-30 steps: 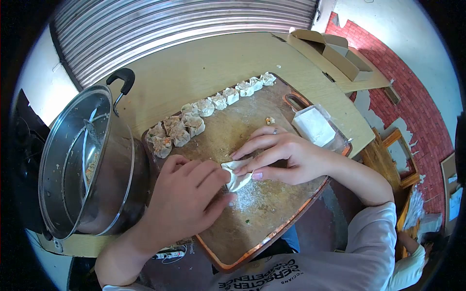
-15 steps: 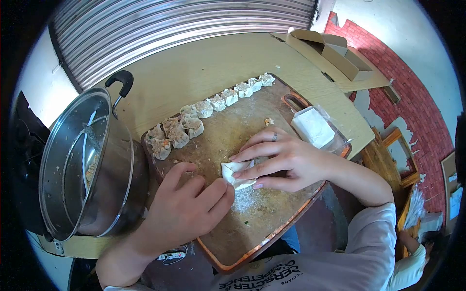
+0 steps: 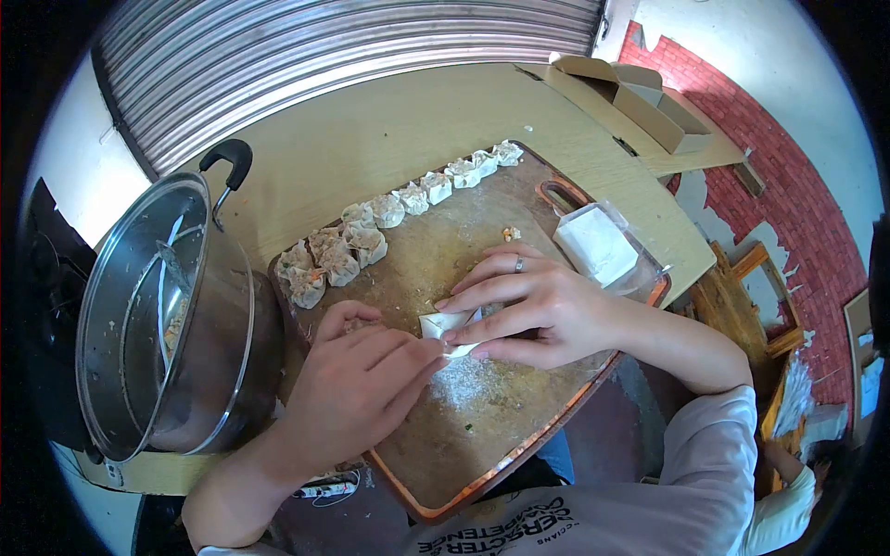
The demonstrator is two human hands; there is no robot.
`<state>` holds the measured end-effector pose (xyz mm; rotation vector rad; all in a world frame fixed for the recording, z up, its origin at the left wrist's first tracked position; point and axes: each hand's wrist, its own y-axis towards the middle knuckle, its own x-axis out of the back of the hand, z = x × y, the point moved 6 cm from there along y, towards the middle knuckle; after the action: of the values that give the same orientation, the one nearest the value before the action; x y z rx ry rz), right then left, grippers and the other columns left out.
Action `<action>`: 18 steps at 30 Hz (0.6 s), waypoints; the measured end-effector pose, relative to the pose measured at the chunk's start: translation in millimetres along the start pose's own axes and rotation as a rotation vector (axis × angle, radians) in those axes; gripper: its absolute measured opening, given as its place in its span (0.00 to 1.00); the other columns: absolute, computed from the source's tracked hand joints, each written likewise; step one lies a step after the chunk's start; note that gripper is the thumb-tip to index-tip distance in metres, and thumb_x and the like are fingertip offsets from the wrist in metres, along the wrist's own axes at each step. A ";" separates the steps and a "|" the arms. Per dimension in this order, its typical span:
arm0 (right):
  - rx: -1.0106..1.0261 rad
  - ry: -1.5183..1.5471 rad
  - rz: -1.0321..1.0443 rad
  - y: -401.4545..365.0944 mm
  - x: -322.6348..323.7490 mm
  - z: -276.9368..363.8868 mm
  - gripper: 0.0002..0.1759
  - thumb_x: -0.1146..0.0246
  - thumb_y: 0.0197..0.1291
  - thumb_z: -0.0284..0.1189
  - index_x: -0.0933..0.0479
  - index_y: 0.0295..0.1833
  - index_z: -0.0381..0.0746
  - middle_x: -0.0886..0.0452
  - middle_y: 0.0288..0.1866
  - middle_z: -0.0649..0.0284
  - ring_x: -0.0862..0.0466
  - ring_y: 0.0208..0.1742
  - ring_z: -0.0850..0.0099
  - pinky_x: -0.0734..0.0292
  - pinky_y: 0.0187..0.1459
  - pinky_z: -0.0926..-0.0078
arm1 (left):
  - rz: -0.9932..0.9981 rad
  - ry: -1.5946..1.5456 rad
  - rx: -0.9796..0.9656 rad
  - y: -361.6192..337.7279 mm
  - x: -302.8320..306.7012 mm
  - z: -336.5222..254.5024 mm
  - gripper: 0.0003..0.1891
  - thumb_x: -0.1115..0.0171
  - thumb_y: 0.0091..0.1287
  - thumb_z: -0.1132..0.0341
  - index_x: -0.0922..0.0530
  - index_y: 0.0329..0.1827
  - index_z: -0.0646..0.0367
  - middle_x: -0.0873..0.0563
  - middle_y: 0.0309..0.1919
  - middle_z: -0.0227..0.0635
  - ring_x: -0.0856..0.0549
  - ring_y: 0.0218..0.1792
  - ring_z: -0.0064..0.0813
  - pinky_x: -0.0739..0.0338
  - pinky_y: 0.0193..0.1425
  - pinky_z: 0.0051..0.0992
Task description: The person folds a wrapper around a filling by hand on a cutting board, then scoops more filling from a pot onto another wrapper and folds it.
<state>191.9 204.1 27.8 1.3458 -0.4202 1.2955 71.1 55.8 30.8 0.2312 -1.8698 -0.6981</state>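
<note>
Here's the wrapper [image 3: 433,325], thin, pale and matte, partly folded with flat sides and a crisp corner, sitting mid-board between the two hands. The left hand [image 3: 363,378] has its fingers curled and bunched, thumb and forefinger pinching the wrapper's near-left edge. Over on the other side, the right hand [image 3: 549,308] has its fingers slightly spread, tips resting on the dough, thumb at the near edge, one ring [image 3: 518,265] shining. Underneath, the board [image 3: 501,445] is brown and worn, copper-toned at the rim, with a powdery patch of flour [image 3: 461,382] just nearer the body.

Which way does it point? One visible corner aims to the far left, toward the clustered dumplings [image 3: 387,210]; fingers cover too much to call the long axis.

Now the count: one wrapper in hand, and about twelve dumplings, crinkled, open-topped cups, six in single file and roughly six bunched at the left end. One pot [image 3: 167,398], smooth, round, shiny metal, stands left of the board. One white block [image 3: 596,246], flat-faced, sits near the slotted handle, and one cardboard box [image 3: 677,120] lies open beyond.
</note>
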 end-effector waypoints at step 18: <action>-0.055 0.105 -0.009 -0.4 0.2 -2.5 0.17 0.25 0.66 0.32 0.09 0.59 0.52 0.13 0.66 0.60 0.17 0.65 0.61 0.29 0.67 0.57 | -0.055 -0.177 0.299 2.4 -0.2 23.2 0.08 0.20 0.63 0.63 0.13 0.39 0.50 0.10 0.35 0.22 0.13 0.34 0.23 0.33 0.63 0.35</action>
<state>191.3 206.4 27.1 1.2265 -0.3741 1.3312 50.7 66.1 26.1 0.4257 -2.1435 -0.4855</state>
